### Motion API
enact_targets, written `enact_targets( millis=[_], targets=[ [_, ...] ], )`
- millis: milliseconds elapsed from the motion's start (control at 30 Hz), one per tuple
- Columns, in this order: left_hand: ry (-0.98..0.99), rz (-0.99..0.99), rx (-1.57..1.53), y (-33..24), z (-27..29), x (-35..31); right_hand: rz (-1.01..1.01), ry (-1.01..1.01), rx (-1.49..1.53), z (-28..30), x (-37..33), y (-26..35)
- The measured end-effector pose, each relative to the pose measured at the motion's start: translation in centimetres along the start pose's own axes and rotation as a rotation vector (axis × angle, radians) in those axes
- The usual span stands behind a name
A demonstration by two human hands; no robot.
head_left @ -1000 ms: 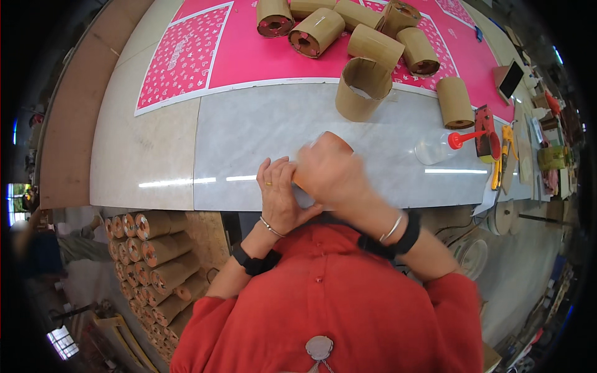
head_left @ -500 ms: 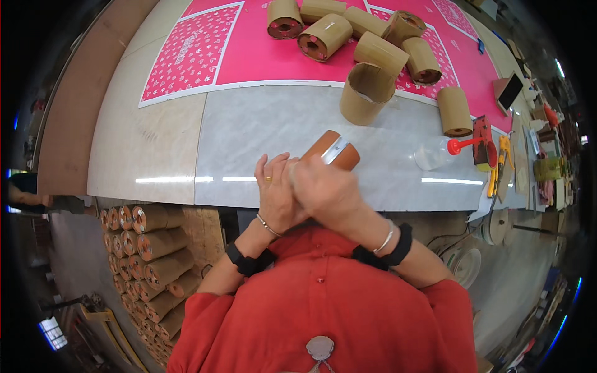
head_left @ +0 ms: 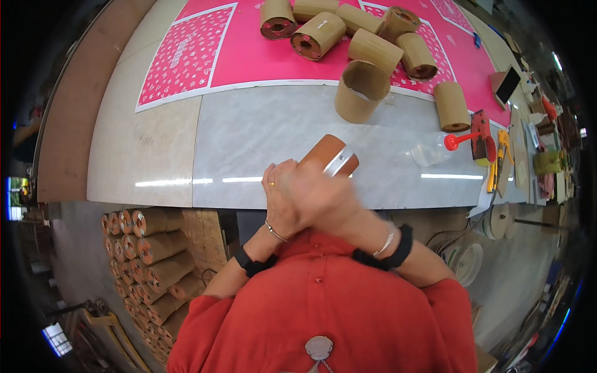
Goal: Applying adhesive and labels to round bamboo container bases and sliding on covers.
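A short reddish-brown cylinder (head_left: pixel 319 153) with a silver metal strip (head_left: pixel 339 161) along it is tilted over the near edge of the table. My left hand (head_left: pixel 281 196) is closed around its near end, with a ring on one finger. My right hand (head_left: pixel 326 194), smeared by motion, is curled like a fist in front of the cylinder's near part. It covers that part and much of the left palm. Whatever the right fingers hold is hidden. Beyond the hands, an open cardboard tube (head_left: pixel 357 102) stands on the grey tabletop (head_left: pixel 261 137).
Several brown paper-wrapped rolls (head_left: pixel 318 36) lie on pink printed sheets (head_left: pixel 249 56) at the far side. To the right are a clear bottle with a red nozzle (head_left: pixel 432 149), a red tool (head_left: pixel 482 140) and a yellow cutter (head_left: pixel 502 149). More rolls (head_left: pixel 163 245) are stacked below left.
The right fist has shifted slightly toward me and blurs more. The cylinder has turned a little, and the left fingers are drawn closer together. The whole view has shifted slightly.
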State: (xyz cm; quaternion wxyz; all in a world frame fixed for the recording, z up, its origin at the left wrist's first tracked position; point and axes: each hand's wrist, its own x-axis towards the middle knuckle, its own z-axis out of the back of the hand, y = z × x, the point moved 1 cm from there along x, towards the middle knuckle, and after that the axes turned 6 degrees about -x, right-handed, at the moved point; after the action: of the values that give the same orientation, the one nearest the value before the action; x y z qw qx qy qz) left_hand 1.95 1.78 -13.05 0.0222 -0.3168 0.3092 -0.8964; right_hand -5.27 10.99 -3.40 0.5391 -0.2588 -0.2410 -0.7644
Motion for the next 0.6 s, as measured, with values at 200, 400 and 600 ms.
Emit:
enact_targets(
  millis=[200,400,600],
  targets=[
    [-0.013,-0.090,-0.119,-2.0,0.9,1.1,-0.207,0.194,-0.298,-0.6,-1.1,-7.2],
    [-0.030,-0.108,-0.185,-1.3,-0.1,0.2,-0.044,0.177,-0.234,0.3,-1.4,-2.8],
    [0.017,-0.062,-0.267,-1.3,0.3,0.4,-0.309,0.192,-0.262,-0.1,-3.2,-9.4]
  ],
)
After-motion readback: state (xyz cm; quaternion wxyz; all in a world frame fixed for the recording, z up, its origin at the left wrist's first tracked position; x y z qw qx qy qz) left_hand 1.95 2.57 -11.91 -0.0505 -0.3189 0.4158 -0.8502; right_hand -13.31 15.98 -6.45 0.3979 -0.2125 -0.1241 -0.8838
